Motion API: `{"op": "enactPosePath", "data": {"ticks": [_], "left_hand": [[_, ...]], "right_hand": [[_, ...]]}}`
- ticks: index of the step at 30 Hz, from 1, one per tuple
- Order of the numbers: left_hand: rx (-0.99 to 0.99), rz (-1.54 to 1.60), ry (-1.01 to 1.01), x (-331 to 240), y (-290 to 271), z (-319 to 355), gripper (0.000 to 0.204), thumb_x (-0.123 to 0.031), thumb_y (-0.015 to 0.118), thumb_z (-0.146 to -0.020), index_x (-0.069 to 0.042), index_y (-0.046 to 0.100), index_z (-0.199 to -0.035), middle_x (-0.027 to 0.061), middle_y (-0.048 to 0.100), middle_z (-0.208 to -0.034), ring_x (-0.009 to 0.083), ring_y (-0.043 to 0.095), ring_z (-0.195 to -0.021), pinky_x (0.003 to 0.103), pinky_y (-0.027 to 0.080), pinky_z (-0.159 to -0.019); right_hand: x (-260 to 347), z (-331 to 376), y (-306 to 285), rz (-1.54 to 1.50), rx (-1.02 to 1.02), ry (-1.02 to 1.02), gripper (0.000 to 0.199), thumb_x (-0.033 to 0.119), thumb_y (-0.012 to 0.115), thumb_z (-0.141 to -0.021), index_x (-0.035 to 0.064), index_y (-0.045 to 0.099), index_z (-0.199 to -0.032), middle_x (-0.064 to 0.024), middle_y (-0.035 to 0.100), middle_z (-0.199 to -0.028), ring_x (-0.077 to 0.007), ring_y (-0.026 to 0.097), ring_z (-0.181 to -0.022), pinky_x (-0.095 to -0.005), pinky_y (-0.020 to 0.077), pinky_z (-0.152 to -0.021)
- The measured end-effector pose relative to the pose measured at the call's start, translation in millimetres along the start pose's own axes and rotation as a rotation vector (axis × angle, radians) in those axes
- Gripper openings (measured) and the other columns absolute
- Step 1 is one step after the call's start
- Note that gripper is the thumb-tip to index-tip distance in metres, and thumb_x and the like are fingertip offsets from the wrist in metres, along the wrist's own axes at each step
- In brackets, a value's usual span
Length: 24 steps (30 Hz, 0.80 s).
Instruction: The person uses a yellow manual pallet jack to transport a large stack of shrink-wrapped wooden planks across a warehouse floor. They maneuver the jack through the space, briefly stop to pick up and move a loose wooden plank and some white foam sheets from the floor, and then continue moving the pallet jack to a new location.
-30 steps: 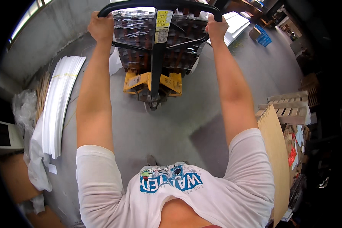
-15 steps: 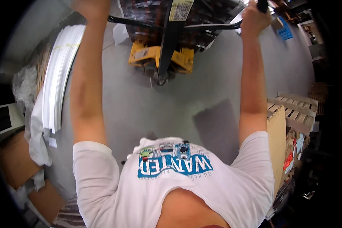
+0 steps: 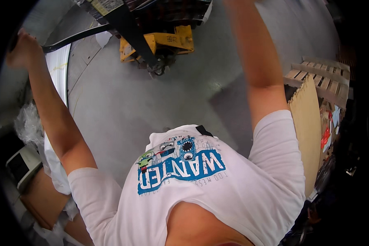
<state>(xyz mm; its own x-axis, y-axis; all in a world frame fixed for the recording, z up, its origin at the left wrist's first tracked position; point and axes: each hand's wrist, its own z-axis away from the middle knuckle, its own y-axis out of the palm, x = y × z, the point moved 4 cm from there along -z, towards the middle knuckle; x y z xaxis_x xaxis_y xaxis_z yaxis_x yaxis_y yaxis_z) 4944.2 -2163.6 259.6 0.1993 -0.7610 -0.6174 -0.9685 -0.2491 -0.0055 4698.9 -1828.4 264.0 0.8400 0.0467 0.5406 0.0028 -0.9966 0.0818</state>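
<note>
"Left grip [image 3: 23, 52]?"
"Ten o'clock. I have it curled round the black handle [image 3: 80, 36]."
"Right grip?"
"Can't tell; my right forearm [image 3: 258, 49] leaves view at one o'clock."
"Pallet jack [image 3: 174, 39]?"
"Yellow, on grey floor [image 3: 123, 108] between eleven and twelve, dark load [image 3: 172, 12] just beyond. Wooden pallet [image 3: 329, 85] past two o'clock."

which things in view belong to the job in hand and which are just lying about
In use:
- left hand, gripping the black handle
- yellow pallet truck
- dark wrapped load

Lying about:
- white strips
- clear plastic wrap
- cardboard
- tan board
- wooden pallet
</note>
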Motion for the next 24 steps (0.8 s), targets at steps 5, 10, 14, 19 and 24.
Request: {"op": "enactPosePath", "data": {"ticks": [5, 10, 14, 19, 24], "left_hand": [[0.128, 0.081, -0.072, 29, 25, 4, 0.022, -0.018, 0.060, -0.079, -0.001, 0.056, -0.066, 0.0104, 0.052, -0.057, 0.0256, 0.050, -0.049, 0.038, 0.040, -0.048], [0.250, 0.162, -0.157, 40, 37, 12, 0.027, -0.019, 0.061, -0.079, 0.000, 0.054, -0.061, 0.0061, 0.049, -0.052, 0.0201, 0.046, -0.042, 0.036, 0.038, -0.043], [0.274, 0.226, -0.193, 71, 46, -9, 0.025, -0.022, 0.062, -0.083, -0.001, 0.057, -0.069, 0.0071, 0.054, -0.054, 0.0171, 0.051, -0.043, 0.030, 0.040, -0.039], [0.161, 0.009, -0.121, 38, 61, 6, 0.023, -0.020, 0.062, -0.084, -0.001, 0.057, -0.072, 0.0072, 0.054, -0.054, 0.0156, 0.051, -0.041, 0.028, 0.041, -0.037], [0.227, 0.080, -0.131, 59, 59, 1, 0.019, -0.017, 0.061, -0.085, -0.001, 0.059, -0.075, 0.0068, 0.053, -0.055, 0.0153, 0.049, -0.040, 0.028, 0.039, -0.036]], "right_hand": [[-13, 5, 11, 0.270, 0.013, 0.245, 0.036, 0.016, 0.071, -0.074, -0.0010, 0.061, -0.105, -0.0266, 0.065, -0.087, -0.0416, 0.064, -0.089, -0.0446, 0.0513, -0.081], [-48, 18, 29, 0.454, -0.047, 0.254, 0.026, 0.020, 0.075, -0.075, 0.0032, 0.063, -0.091, -0.0164, 0.066, -0.084, -0.0294, 0.067, -0.078, -0.0380, 0.0547, -0.067], [-30, 11, 25, 0.215, 0.176, 0.546, 0.032, 0.025, 0.076, -0.074, 0.0051, 0.065, -0.096, -0.0193, 0.067, -0.097, -0.0359, 0.063, -0.096, -0.0437, 0.0516, -0.081], [-32, 1, 18, 0.201, 0.146, 0.513, 0.031, 0.023, 0.077, -0.075, 0.0047, 0.063, -0.094, -0.0165, 0.068, -0.092, -0.0342, 0.065, -0.090, -0.0424, 0.0523, -0.078], [-33, 13, 25, 0.233, 0.130, 0.500, 0.032, 0.023, 0.078, -0.073, 0.0053, 0.059, -0.092, -0.0175, 0.067, -0.085, -0.0366, 0.065, -0.085, -0.0452, 0.0518, -0.074]]}}
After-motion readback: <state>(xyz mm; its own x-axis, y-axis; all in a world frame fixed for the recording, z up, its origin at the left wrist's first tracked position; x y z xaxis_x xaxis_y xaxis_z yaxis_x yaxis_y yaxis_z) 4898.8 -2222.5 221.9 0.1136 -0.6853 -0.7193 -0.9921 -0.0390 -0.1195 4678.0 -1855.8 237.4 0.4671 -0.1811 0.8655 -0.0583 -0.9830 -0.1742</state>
